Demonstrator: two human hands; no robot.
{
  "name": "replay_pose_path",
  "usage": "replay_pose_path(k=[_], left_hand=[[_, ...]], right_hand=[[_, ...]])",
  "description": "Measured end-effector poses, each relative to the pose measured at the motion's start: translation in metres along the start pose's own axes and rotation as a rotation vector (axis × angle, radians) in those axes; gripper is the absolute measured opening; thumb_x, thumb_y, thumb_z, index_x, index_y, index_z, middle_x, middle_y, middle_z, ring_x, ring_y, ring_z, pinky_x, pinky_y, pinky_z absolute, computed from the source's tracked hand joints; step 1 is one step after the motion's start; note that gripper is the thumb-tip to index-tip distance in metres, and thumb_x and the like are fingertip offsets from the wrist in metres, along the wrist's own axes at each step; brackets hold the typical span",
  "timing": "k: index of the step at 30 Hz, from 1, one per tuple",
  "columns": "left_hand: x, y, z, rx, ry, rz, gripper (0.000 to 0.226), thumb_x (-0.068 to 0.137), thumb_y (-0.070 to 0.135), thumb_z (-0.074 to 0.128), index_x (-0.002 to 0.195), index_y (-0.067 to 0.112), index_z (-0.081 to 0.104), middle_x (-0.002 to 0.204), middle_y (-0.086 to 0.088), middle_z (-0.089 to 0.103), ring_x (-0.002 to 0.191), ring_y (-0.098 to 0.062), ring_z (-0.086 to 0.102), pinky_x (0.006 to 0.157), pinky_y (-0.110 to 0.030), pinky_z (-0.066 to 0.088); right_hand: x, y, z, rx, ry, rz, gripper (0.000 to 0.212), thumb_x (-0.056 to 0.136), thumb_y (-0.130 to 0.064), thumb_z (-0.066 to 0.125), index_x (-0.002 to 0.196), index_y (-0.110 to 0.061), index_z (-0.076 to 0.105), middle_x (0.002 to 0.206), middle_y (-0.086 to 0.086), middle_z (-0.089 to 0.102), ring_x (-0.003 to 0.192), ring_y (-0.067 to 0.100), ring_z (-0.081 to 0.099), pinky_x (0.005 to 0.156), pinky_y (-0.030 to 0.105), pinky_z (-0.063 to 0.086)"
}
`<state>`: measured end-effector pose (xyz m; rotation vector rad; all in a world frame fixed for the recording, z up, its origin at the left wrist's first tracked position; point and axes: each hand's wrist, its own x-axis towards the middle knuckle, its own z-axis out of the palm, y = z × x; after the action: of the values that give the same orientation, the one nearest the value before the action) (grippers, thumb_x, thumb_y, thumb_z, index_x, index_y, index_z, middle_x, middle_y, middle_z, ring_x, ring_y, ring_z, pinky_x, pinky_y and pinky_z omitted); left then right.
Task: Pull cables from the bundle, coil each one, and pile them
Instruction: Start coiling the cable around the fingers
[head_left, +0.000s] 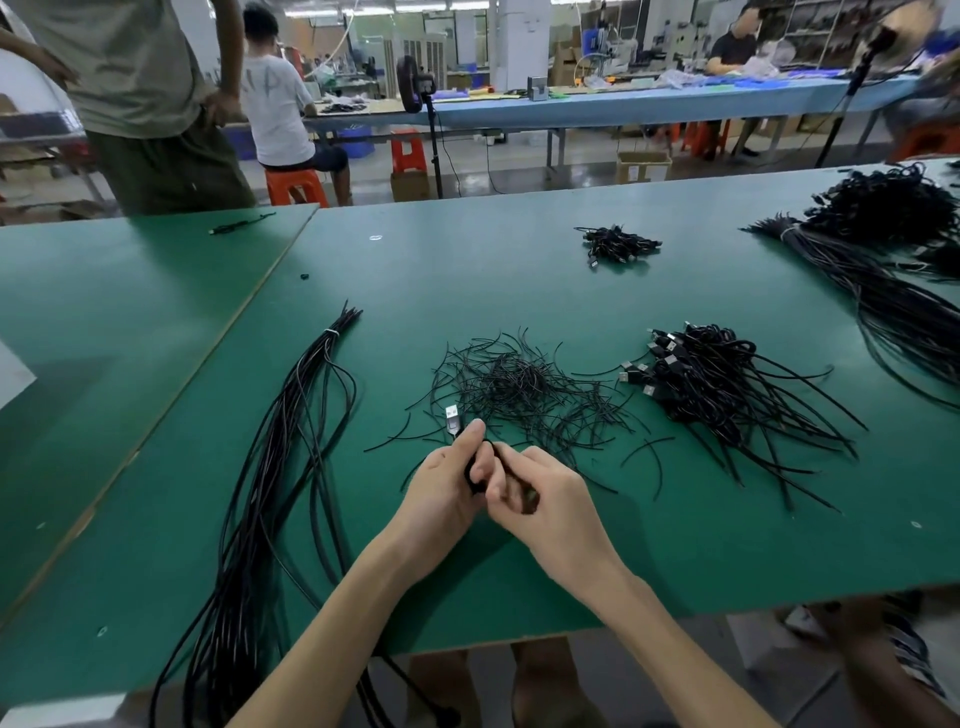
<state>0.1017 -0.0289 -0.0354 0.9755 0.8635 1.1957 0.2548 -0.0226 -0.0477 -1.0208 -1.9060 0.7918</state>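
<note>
Cable (475, 475) (plug up) gripped by left hand (447, 488) and right hand (540, 493), near table edge (571, 629).

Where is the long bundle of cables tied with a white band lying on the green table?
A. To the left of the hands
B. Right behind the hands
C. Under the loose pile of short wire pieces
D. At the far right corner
A: the long bundle, bound near its far end by a white band, runs down the table left of both hands, the left hand and right hand.
</note>
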Motion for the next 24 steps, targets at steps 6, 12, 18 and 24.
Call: replay_pose_path(k=[6,12,18,24], left_hand=[[-0.0013,-0.0007,-0.0042,0.014,-0.005,0.007,0.054,0.108,0.045,0.044,0.061,0.018,0.037,0.056,-0.008,0.051,0.065,-0.029,0.061,0.075,-0.034,0.055],[-0.0022,-0.0055,-0.0078,0.083,-0.049,-0.053,0.052,0.103,0.049,0.052,0.063,0.019,0.038,0.055,-0.006,0.047,0.060,-0.023,0.047,0.068,-0.030,0.051],[-0.0050,-0.0019,-0.0049,0.041,-0.149,-0.053,0.051,0.102,0.046,0.055,0.064,0.014,0.040,0.061,-0.010,0.054,0.064,-0.025,0.051,0.077,-0.033,0.053],[-0.0071,0.0043,-0.0023,0.086,-0.173,-0.013,0.053,0.106,0.045,0.049,0.066,0.010,0.050,0.073,-0.018,0.066,0.078,-0.029,0.064,0.083,-0.032,0.054]], right_hand=[[-0.0031,-0.0030,0.0035,-0.141,-0.062,-0.032,0.059,0.097,-0.033,0.063,0.153,-0.022,0.046,0.104,-0.012,0.051,0.090,0.010,0.057,0.084,0.031,0.054],[-0.0009,-0.0047,0.0020,-0.140,-0.164,-0.009,0.067,0.096,-0.031,0.063,0.156,-0.028,0.033,0.126,-0.012,0.052,0.111,0.008,0.058,0.097,0.029,0.051],[-0.0029,-0.0056,0.0015,-0.084,-0.127,-0.043,0.052,0.095,-0.015,0.058,0.145,-0.022,0.045,0.124,-0.010,0.061,0.109,0.006,0.061,0.097,0.031,0.053],[-0.0035,-0.0067,0.0023,-0.041,-0.090,-0.056,0.044,0.090,-0.042,0.051,0.132,-0.029,0.053,0.106,-0.018,0.055,0.096,0.005,0.060,0.087,0.029,0.055]])
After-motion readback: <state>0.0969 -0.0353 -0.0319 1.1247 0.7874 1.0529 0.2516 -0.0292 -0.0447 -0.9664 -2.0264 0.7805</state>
